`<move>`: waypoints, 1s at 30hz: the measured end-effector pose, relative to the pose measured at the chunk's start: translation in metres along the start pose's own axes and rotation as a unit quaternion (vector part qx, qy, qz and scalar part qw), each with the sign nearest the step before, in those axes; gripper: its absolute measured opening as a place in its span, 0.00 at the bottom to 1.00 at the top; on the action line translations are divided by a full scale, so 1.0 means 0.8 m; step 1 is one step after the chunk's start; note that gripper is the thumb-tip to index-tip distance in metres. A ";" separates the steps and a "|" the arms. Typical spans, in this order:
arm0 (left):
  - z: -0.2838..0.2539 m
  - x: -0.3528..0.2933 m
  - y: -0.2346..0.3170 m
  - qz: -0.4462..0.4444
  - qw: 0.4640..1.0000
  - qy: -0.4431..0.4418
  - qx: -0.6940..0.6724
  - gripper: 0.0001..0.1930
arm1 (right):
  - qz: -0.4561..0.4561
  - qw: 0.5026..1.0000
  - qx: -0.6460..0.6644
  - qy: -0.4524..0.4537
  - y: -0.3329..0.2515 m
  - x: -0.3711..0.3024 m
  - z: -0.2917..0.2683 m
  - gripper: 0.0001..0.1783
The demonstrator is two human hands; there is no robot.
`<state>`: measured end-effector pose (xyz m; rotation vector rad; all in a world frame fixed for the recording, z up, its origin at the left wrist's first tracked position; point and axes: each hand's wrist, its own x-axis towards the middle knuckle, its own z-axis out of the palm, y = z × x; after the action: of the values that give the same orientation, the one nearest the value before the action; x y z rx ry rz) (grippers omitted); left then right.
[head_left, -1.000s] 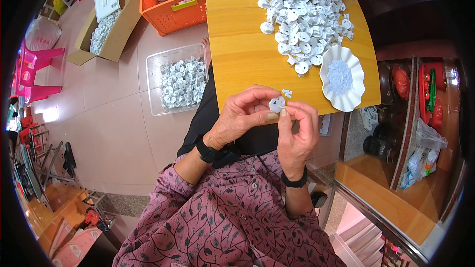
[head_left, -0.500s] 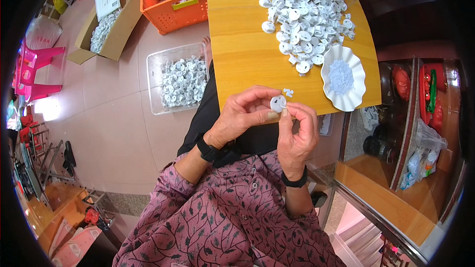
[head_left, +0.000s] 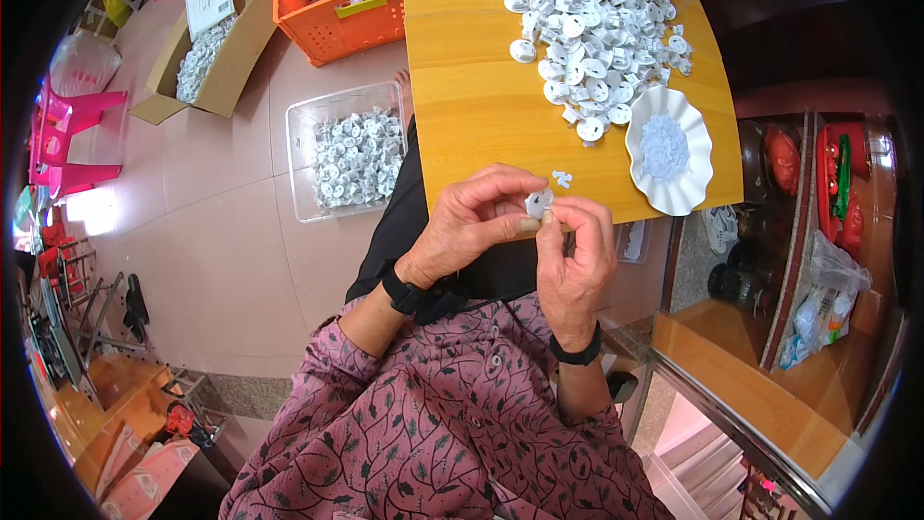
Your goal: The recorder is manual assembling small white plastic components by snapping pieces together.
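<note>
A small round white plastic part (head_left: 539, 200) is pinched between the thumb and fingers of my left hand (head_left: 474, 216), over the table's near edge. My right hand (head_left: 576, 255) is closed against the right side of that part, thumb and forefinger at its rim; whether a smaller piece sits between them is hidden. A few tiny white pieces (head_left: 562, 178) lie on the yellow wooden table (head_left: 472, 77) just beyond my fingers. To the right, a white wavy-edged dish (head_left: 701, 173) holds many small pale pieces. Farther off spreads a large pile of similar round white parts (head_left: 602, 39).
On the floor left of the table stands a clear plastic bin (head_left: 300, 169) with white parts in it. Behind it are an orange crate (head_left: 337, 34) and a cardboard box (head_left: 241, 63), both holding white parts. An open wooden cabinet (head_left: 751, 356) is at the right.
The round white part has tilted in my fingers, so its face now shows narrower. My right hand has shifted slightly left against it.
</note>
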<state>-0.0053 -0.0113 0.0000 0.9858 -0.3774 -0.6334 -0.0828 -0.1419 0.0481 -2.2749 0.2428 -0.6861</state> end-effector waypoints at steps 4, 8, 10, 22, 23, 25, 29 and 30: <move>-0.003 0.001 0.009 0.008 0.999 -0.020 0.049 0.19 | 0.008 0.999 0.019 -0.024 -0.001 0.001 -0.004 0.08; -0.005 0.001 0.014 -0.016 0.998 -0.028 0.050 0.18 | 0.006 0.999 0.022 -0.042 0.002 0.002 -0.008 0.07; -0.005 0.001 0.018 -0.036 0.997 -0.027 0.059 0.17 | 0.014 0.998 0.025 -0.064 0.002 0.003 -0.008 0.07; -0.011 -0.003 0.003 -0.094 0.993 0.013 -0.076 0.20 | 0.035 0.994 0.060 -0.079 0.004 0.007 -0.008 0.06; -0.011 -0.003 0.002 -0.093 0.993 0.013 -0.076 0.20 | 0.034 0.994 0.060 -0.080 0.002 0.008 -0.007 0.06; -0.012 -0.004 0.002 -0.097 0.993 0.008 -0.071 0.19 | 0.032 0.995 0.048 -0.079 -0.002 0.009 -0.006 0.06; -0.009 -0.005 0.009 -0.095 0.993 0.009 -0.065 0.19 | 0.005 0.997 0.033 -0.071 -0.001 0.007 -0.002 0.06; -0.009 -0.005 0.009 -0.080 0.996 0.005 -0.043 0.19 | 0.000 0.998 0.022 -0.066 -0.001 0.005 -0.001 0.07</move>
<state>-0.0019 -0.0011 0.0026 0.9425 -0.2624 -0.7828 -0.0797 -0.1431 0.0505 -2.2661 0.1629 -0.5335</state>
